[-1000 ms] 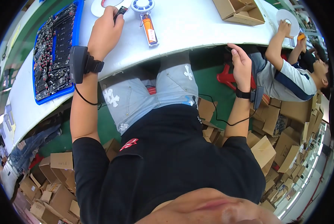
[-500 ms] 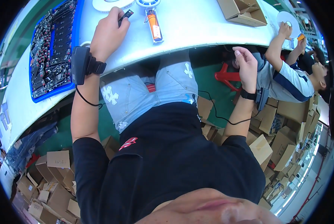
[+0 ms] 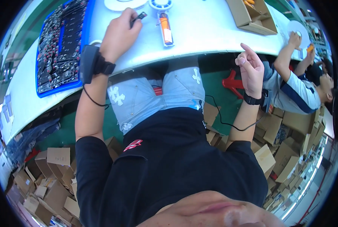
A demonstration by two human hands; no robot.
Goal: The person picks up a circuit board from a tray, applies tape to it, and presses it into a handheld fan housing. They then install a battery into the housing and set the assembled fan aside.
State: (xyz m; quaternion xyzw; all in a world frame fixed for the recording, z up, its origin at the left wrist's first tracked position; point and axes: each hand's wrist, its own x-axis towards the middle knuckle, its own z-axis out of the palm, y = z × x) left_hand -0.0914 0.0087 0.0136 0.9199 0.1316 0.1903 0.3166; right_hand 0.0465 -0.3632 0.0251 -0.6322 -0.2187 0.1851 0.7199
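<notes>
black part: held at the clock-face of the picture between 11 and 12 o'clock, above the white table [image 3: 199, 36]; small, dark, slim piece [image 3: 141, 16], far end left bare toward 1 o'clock.
left hand [image 3: 119, 36]: placed at 11 o'clock; black part pinched narrowly between thumb and fingers, near end hidden by the fingers.
right hand [image 3: 253, 70]: raised at 2 o'clock, off the table edge; nothing seen held; index finger stretched, others loosely curled.
handling guess: light, stiff, probably hard-shelled; rather smooth, so a slip is possible; bare end may be fragile, no squeezing advised there.
hold point: best gripped by its long sides, near the middle; bare end best left untouched.
blue tray [image 3: 87, 28]: seen at 10 o'clock, filled with dark parts; exact kind not made out.
clear case [image 3: 167, 36]: lying at 12 o'clock, orange piece inside, apart from left hand.
round white-and-blue piece [image 3: 160, 3]: just beyond the case, at 12 o'clock.
cardboard box [image 3: 256, 26]: set between 1 and 2 o'clock, orange things partly visible inside.
</notes>
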